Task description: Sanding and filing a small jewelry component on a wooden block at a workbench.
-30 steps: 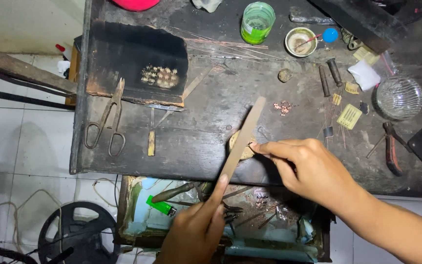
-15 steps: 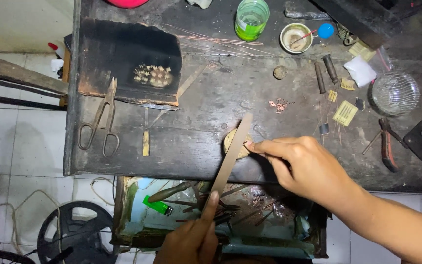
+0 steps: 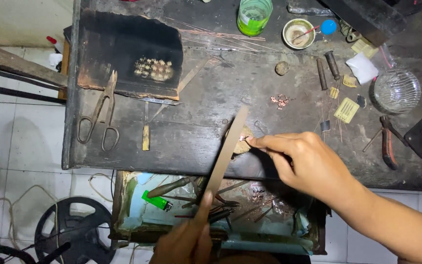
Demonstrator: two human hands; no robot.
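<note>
Drawer (image 3: 128,205) beneath both hands holds a green lighter (image 3: 156,201) and tools; left hand (image 3: 186,239) grips a flat file (image 3: 226,149), right hand (image 3: 308,164) pinches a small piece (image 3: 244,139).

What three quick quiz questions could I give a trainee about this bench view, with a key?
1. True or false: the left hand holds the flat metal file by its lower end.
2. What does the right hand pinch against the file? A) a small metal piece B) the green lighter C) the shears
3. Fill in: the green lighter lies in the open ____ under the workbench.

Key: 1 true. 2 A. 3 drawer.
</note>
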